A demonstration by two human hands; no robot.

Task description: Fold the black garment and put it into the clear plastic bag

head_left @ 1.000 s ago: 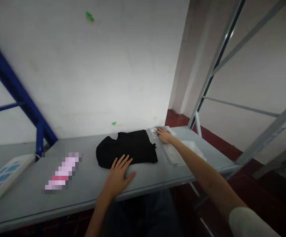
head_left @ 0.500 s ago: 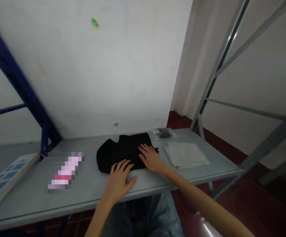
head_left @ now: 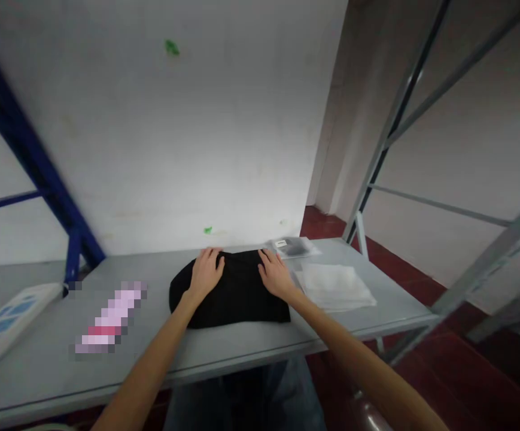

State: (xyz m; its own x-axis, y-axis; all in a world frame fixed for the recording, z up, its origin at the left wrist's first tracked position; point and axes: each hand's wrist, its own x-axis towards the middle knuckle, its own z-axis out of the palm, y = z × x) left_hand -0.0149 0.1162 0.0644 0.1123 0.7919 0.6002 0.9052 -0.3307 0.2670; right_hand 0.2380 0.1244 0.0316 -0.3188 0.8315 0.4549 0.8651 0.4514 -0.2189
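Note:
A black folded cloth garment [head_left: 242, 299] lies on the grey table [head_left: 152, 353] in front of me; its exact kind does not show. My left hand [head_left: 206, 274] rests on its far left part, fingers stretched to the far edge and thumb apart. At the far right corner, my right hand [head_left: 276, 276] lies on the fabric, its fingers also extended. Both palms face down, and the fingertips partly reach the cloth's back edge. Close to the right hand are a clear plastic packet with dark contents [head_left: 293, 246] and a stack of whitish plastic bags [head_left: 335, 286].
A blurred-out pink and white item [head_left: 111, 320] is on the table's left side. Beyond it sits a white object with blue panels [head_left: 6, 323]. Blue metal struts [head_left: 39, 143] rise at left, grey metal ones [head_left: 383, 137] at right. A white wall [head_left: 197, 149] stands behind.
My left hand has moved forward from the near edge to the far edge of the garment. My right hand has shifted slightly forward. The garment's near edge lies closer to me, and its far notch is no longer visible.

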